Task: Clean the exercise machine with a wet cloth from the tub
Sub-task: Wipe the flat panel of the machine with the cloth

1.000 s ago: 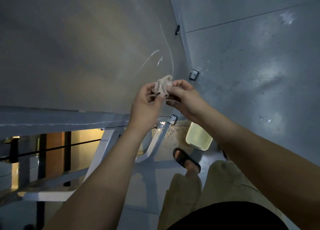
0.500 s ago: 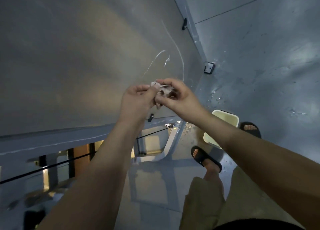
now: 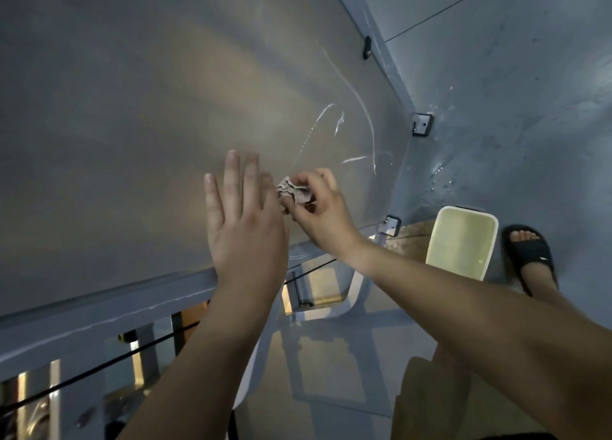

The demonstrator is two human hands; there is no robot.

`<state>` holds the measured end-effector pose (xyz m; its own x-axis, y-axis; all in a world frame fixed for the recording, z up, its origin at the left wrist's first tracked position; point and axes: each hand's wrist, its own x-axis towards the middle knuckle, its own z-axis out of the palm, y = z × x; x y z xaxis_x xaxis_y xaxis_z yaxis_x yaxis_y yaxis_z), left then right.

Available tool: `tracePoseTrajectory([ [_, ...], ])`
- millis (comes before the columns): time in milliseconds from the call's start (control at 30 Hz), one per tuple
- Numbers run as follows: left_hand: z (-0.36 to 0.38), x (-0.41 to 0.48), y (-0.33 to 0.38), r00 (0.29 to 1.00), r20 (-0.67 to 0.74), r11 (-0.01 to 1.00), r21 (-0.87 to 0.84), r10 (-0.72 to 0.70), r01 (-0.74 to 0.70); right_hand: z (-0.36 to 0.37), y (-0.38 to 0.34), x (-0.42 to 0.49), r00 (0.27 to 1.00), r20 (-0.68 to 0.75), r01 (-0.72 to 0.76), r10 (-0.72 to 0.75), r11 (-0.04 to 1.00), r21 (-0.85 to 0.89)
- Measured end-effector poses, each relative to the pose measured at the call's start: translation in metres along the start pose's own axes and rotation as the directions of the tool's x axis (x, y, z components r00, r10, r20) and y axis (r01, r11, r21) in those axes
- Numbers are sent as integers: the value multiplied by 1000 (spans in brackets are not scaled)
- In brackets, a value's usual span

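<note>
Nothing readable is showing anywhere in this view: no text, label, brand name or number. A small pale mark is sitting on the strap of the black rubber slide sandal (image 3: pixel 530 255) at the right, but it is appearing too small and blurred to be made out.

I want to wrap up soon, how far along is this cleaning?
Done: cloth out of the tub, wet streaks on the clear panel. In hand: right hand grips the bunched cloth by the panel, left hand open. Left: most of the panel and the frame look unwiped.
</note>
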<state>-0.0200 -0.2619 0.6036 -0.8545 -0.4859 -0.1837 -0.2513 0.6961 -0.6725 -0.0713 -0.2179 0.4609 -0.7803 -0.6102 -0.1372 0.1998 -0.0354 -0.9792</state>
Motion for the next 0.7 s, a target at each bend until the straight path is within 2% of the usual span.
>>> tracePoseTrajectory([
  [67, 8, -2, -2, 1000, 28, 996, 84, -6, 3, 5, 4, 10, 997, -9, 77, -78, 996, -53],
  [133, 14, -3, -5, 999, 26, 995, 95, -20, 18, 0, 9, 33, 988, -69, 129, -136, 987, -100],
  [167, 17, -3, -7, 1000, 15, 996, 91, -23, 22, -4, 11, 47, 981, -152, 103, -118, 989, -107],
  [233, 19, -4, -7, 1000, 11, 994, 108, -12, 11, -12, 10, 73, 938, -346, -25, 9, 999, -43],
  [300, 21, -4, -5, 1000, 17, 993, 121, -2, 0, -6, 8, 83, 902, -418, -110, 111, 994, 27],
  [367, 20, -3, -5, 1000, 28, 993, 120, -4, 1, 10, 5, 61, 919, -386, -100, 79, 994, -35],
  [433, 20, -2, -5, 1000, 23, 991, 132, -12, 9, 22, 3, 26, 968, -244, 41, -66, 993, -106],
  [500, 21, -2, -6, 1000, 21, 990, 141, -10, 7, 16, 6, 21, 967, -169, 160, -192, 969, -186],
  [533, 21, -2, -5, 1000, 25, 990, 142, -9, 5, 10, 9, 38, 959, -216, 139, -182, 970, -199],
  [567, 21, -1, -5, 1000, 30, 991, 136, -9, 5, 3, 7, 59, 952, -286, 65, -111, 984, -165],
  [633, 19, 0, -3, 999, 39, 994, 113, -17, 13, -12, 2, 104, 890, -451, -104, 67, 993, -57],
  [667, 19, 0, -2, 999, 39, 995, 99, -23, 19, -16, 3, 116, 863, -486, -159, 135, 987, -7],
  [700, 18, 1, 0, 999, 40, 996, 84, -24, 20, -14, 0, 114, 855, -501, -168, 132, 985, -29],
])
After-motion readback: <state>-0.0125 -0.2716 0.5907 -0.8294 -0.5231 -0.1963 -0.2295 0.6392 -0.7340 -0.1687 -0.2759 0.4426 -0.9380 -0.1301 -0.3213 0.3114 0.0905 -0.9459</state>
